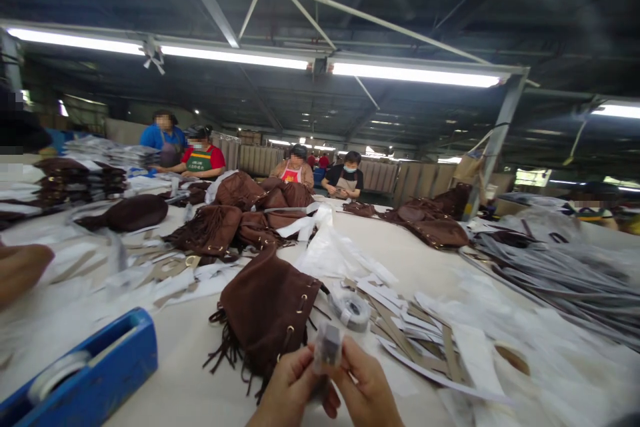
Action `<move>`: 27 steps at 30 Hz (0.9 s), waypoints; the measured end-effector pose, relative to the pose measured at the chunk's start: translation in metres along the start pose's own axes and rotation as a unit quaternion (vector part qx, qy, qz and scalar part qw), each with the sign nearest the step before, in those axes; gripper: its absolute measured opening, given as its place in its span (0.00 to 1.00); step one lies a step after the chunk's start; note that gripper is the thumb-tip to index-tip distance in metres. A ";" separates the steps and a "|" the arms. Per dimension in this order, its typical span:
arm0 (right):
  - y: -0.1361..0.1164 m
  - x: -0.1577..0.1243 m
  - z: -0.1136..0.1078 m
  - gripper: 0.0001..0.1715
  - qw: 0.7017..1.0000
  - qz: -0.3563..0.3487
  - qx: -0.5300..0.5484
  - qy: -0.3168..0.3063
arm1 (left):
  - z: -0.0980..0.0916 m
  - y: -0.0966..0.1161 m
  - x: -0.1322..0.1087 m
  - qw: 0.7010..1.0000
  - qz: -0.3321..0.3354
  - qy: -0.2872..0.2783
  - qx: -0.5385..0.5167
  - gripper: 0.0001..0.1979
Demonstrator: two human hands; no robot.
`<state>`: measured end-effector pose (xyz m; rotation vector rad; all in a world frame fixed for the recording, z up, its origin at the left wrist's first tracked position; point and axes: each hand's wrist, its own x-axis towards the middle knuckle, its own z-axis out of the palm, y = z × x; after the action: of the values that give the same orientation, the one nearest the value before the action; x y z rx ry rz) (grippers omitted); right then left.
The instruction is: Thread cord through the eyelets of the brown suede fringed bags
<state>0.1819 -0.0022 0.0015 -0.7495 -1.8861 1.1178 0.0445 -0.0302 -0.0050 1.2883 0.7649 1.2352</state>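
At the bottom middle, my left hand and my right hand are together, fingers closed from both sides on a small grey piece wrapped in see-through plastic. Its lower part is hidden behind my fingers, and its exact kind does not show. Just beyond my left hand lies a dark brown fringed drawstring bag with gold eyelets. A roll of tape rests past my right hand, close to the bag's edge.
A blue tape dispenser stands at front left. Paper and card strips litter the right side, near grey straps. More brown bags are piled farther back. Several co-workers sit across the table; another person's arm reaches in at left.
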 end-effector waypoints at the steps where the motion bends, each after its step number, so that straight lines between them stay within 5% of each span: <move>1: 0.003 0.000 -0.001 0.25 0.996 -0.026 -0.080 -0.026 | -0.001 0.000 0.000 1.000 -0.004 -0.007 -0.019 0.30; 5: 0.021 0.001 -0.007 0.24 0.949 -0.136 -0.262 -0.112 | -0.005 0.005 -0.004 0.996 -0.051 -0.019 -0.071 0.19; 8: 0.029 0.002 -0.011 0.21 0.906 -0.248 -0.330 -0.095 | -0.003 0.021 -0.009 0.991 -0.093 -0.005 -0.093 0.06; 13: 0.024 0.001 -0.011 0.16 0.825 -0.402 -0.391 -0.068 | 0.001 0.046 -0.014 0.984 -0.143 -0.040 -0.095 0.09; 20: 0.028 -0.010 -0.010 0.16 0.800 -0.415 -0.428 -0.057 | -0.005 0.021 -0.012 0.957 -0.235 0.001 -0.169 0.09; 24: 0.027 -0.012 -0.017 0.18 0.753 -0.428 -0.493 -0.086 | 0.002 0.009 -0.010 0.960 -0.236 0.061 -0.141 0.09; 27: 0.024 -0.017 -0.021 0.17 0.733 -0.445 -0.504 -0.100 | 0.006 0.007 -0.010 0.976 -0.199 0.051 -0.070 0.08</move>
<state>0.2108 0.0034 -0.0195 -0.1170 -2.5431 -0.5419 0.0468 -0.0421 0.0005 0.9069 0.9404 1.0144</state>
